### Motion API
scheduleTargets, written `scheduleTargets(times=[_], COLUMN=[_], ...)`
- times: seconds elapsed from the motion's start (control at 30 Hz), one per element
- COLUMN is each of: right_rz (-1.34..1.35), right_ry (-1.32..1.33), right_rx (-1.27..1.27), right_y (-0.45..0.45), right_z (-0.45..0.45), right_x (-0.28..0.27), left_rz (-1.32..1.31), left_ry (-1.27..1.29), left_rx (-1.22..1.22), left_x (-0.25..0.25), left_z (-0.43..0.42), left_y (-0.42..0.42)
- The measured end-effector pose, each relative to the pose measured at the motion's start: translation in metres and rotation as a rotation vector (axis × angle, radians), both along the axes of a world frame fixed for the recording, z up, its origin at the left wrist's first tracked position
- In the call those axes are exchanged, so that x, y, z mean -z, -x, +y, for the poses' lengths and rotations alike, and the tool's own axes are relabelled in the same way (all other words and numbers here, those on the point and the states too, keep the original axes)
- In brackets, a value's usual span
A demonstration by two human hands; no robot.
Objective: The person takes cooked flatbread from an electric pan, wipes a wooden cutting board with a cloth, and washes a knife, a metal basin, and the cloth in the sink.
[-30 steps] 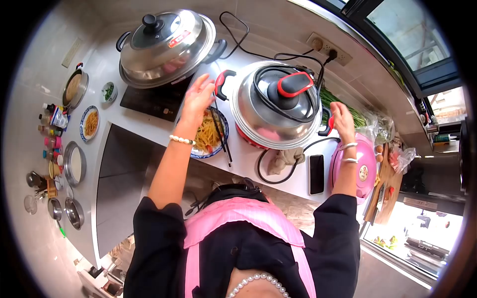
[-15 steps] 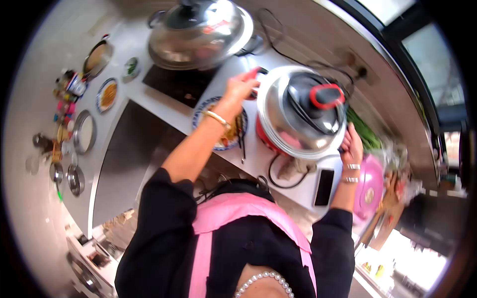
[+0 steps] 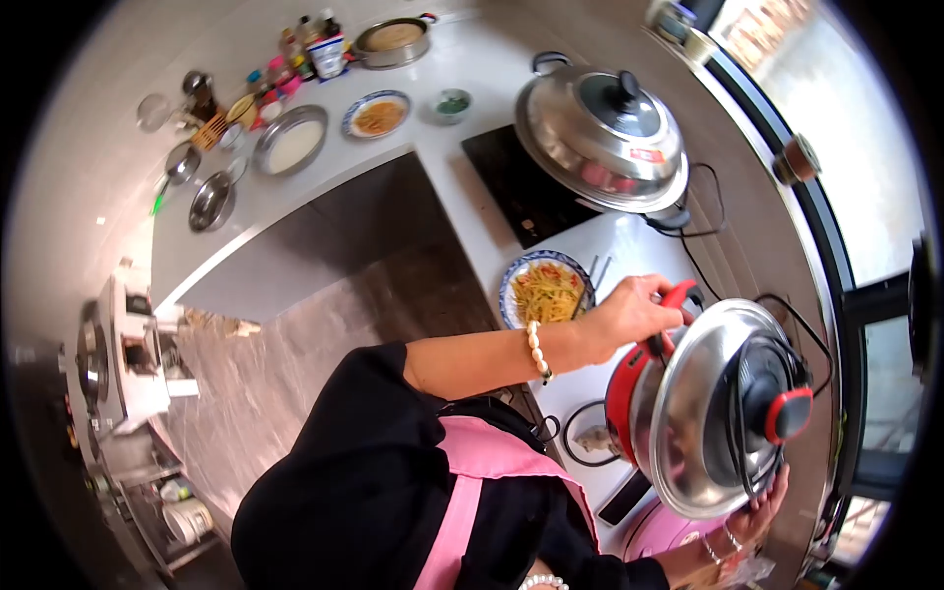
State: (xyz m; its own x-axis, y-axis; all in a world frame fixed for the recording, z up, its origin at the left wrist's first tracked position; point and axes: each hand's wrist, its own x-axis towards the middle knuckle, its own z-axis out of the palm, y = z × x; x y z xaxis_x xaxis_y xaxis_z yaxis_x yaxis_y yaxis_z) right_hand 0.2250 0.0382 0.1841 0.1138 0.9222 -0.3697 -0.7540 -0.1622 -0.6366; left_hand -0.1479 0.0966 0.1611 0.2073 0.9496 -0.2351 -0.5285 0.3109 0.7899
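Observation:
A red electric pot [image 3: 621,408] with a domed metal lid [image 3: 683,433] is between my two hands, over the counter on the right. A black cord [image 3: 739,403] lies coiled around the lid's black and red knob. My left hand [image 3: 634,320] is closed around the red and black side handle. On the opposite side, my right hand [image 3: 765,506] holds the pot; the handle there is hidden. The pot looks tilted, and I cannot tell whether its base touches the counter. A plate of shredded food [image 3: 546,295] with chopsticks [image 3: 593,280] sits beside my left wrist.
A large lidded wok [image 3: 605,138] stands on the black cooktop [image 3: 492,187]. Farther back are a small green-filled bowl [image 3: 452,104], another plate [image 3: 377,116] and a metal pan [image 3: 292,141]. A phone [image 3: 623,500] and a pink round appliance [image 3: 669,531] are near the pot.
My view has swung left, so the wok, plates and pot appear farther right in the picture. The pot now looks more tilted. Both hands stay on it.

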Motion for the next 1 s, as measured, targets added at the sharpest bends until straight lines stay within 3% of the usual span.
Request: scheduleTargets(times=[0.07, 0.17, 0.23, 0.27, 0.33, 0.43, 0.57, 0.77, 1.0], right_rz=[-0.159, -0.322, -0.687, -0.990, -1.112, -0.731, -0.646, -0.262, -0.518], right_ry=[-0.135, -0.122, -0.266, -0.418, -0.481, -0.335, -0.536, -0.152, -0.314], right_rx=[-0.315, -0.228, -0.103, -0.030, -0.013, -0.191, -0.381, -0.646, -0.751], right_y=[-0.019, -0.027, 0.018, 0.050, 0.083, 0.106, 0.207, 0.345, 0.466], right_z=[-0.007, -0.015, -0.026, -0.035, -0.047, -0.034, -0.021, 0.026, 0.103], right_x=[-0.003, 0.000, -0.008, -0.007, -0.016, -0.022, -0.019, -0.023, -0.025], left_rz=[-0.081, -0.085, -0.079, -0.079, -0.027, 0.017, 0.121, 0.137, 0.122], left_ry=[-0.038, -0.087, -0.122, -0.138, -0.143, -0.194, -0.197, -0.145, -0.261], left_rx=[-0.004, -0.048, -0.088, -0.107, -0.157, -0.217, -0.420, -0.733, -0.837], left_x=[-0.010, -0.027, -0.032, -0.035, -0.044, -0.051, -0.062, -0.061, -0.045], left_z=[-0.020, -0.050, -0.073, -0.086, -0.116, -0.163, -0.220, -0.264, -0.233], left_y=[0.012, 0.035, 0.057, 0.069, 0.098, 0.150, 0.211, 0.277, 0.341])
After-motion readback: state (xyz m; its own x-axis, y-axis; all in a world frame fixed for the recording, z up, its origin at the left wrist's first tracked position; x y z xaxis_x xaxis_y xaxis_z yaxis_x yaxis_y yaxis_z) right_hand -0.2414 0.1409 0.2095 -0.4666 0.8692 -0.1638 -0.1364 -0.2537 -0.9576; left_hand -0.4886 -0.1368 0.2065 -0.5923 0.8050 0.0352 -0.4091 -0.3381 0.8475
